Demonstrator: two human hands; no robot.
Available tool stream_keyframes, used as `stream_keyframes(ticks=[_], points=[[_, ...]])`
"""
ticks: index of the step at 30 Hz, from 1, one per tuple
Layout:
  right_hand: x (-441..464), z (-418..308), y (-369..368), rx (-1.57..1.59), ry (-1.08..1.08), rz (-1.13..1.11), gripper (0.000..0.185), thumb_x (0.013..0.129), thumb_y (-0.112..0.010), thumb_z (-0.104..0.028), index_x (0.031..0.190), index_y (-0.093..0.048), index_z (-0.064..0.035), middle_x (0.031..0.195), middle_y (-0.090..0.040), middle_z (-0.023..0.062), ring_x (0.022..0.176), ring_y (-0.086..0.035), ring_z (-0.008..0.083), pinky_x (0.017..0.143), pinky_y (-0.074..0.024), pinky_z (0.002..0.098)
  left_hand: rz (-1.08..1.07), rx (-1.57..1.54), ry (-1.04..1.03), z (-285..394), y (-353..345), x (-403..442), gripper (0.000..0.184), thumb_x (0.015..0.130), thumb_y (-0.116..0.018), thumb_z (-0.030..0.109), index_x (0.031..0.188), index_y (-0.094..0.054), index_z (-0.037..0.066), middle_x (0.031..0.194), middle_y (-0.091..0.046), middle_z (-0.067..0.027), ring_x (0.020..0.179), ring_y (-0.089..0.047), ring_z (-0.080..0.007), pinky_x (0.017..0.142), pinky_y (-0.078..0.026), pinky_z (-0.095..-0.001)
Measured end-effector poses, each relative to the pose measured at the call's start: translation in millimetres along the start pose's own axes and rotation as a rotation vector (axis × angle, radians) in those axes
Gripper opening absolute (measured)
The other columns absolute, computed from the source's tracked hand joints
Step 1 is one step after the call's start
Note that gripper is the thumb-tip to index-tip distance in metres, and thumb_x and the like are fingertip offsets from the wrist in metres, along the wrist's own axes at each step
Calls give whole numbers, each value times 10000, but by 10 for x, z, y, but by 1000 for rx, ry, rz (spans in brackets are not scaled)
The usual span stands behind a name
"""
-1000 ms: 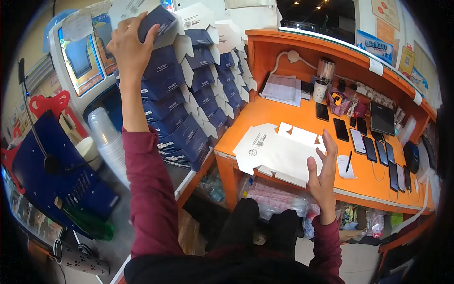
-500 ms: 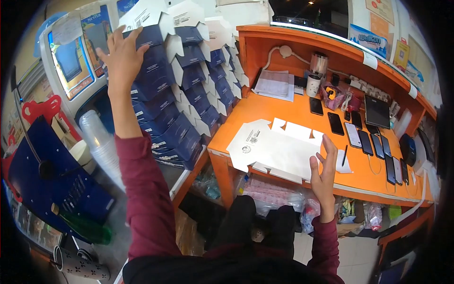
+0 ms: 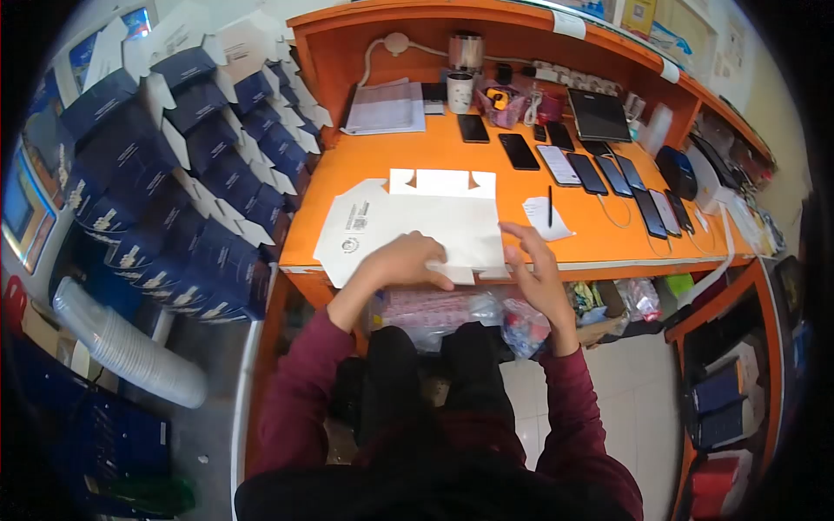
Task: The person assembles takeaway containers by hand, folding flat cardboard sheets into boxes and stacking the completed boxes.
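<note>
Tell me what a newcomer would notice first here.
Probably the stacked blue boxes at the left. Next, the orange desk, where the left hand and right hand are at the near edge of a white cardboard sheet. Then the phones clustered on the desk's right.

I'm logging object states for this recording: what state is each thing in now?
White carton sheet: unfolded, flat on the orange desk
Left hand: on the sheet, fingers bent; grip unclear
Right hand: open, by the sheet's right edge
Navy boxes: stacked in columns, pale flaps sticking out
Clear cups: nested in one stack
Phones: lying flat, most screens dark
Pen: lying on a paper slip
</note>
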State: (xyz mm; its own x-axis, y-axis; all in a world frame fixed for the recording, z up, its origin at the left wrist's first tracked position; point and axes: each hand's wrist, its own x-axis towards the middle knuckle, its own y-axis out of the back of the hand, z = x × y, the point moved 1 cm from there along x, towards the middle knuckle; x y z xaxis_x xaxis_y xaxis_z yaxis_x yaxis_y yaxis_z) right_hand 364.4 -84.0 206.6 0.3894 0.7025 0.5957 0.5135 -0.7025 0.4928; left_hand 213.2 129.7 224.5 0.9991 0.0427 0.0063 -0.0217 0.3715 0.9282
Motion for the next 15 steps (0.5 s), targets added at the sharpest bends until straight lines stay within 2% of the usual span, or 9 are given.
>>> stream_keyframes(ticks=[2,5,6,7,10,12,15], points=[[-77,93,29,151,-86,-90,346,1034,-596,-240,1294,-621,-14,1237,-660,163,1176,-628,285,998,-485,361,-44,-11,-7,-148,103,27,496,835,-811,419,1126,-746,22,1079,-748,-171,1006,-700,-292,906,-526,-395],[-161,266,15,232,-120,-190,354,1018,-635,-252,1276,-644,-9,1166,-706,131,1099,-659,233,962,-501,329,-166,-313,85,-305,229,56,391,875,-799,340,1073,-761,5,957,-768,-113,822,-695,-169,775,-553,-348],[-162,277,8,228,-101,-208,367,1018,-636,-267,1279,-643,-9,1151,-709,113,1079,-655,209,948,-502,316,-136,-323,24,-471,177,78,317,936,-750,241,1121,-741,-16,946,-761,-55,789,-643,-93,721,-548,-292],[-157,279,-4,227,-81,-225,380,1019,-636,-282,1283,-641,-10,1136,-712,95,1059,-650,184,934,-503,304,-120,-386,54,-532,170,59,301,950,-733,225,1121,-738,-23,939,-754,-46,793,-643,-94,714,-547,-285],[-157,249,-17,223,-78,-214,306,982,-680,-183,1226,-678,2,1092,-719,93,1014,-650,161,900,-508,282,-41,-511,99,-709,98,6,268,985,-690,187,1115,-732,-44,914,-731,-25,804,-639,-94,689,-545,-264],[-132,265,-27,225,-110,-160,257,926,-727,-126,1151,-714,-2,1031,-728,119,991,-676,189,898,-516,303,61,-509,71,-758,45,-50,259,998,-671,173,1104,-730,-56,892,-712,-18,808,-632,-90,668,-541,-250],[7,280,-87,148,-108,1,202,882,-755,-76,1073,-747,-7,939,-720,122,933,-686,198,851,-519,311,279,-717,148,-634,-42,-67,259,956,-700,178,1011,-735,-73,760,-688,-76,723,-627,-100,618,-523,-288]])
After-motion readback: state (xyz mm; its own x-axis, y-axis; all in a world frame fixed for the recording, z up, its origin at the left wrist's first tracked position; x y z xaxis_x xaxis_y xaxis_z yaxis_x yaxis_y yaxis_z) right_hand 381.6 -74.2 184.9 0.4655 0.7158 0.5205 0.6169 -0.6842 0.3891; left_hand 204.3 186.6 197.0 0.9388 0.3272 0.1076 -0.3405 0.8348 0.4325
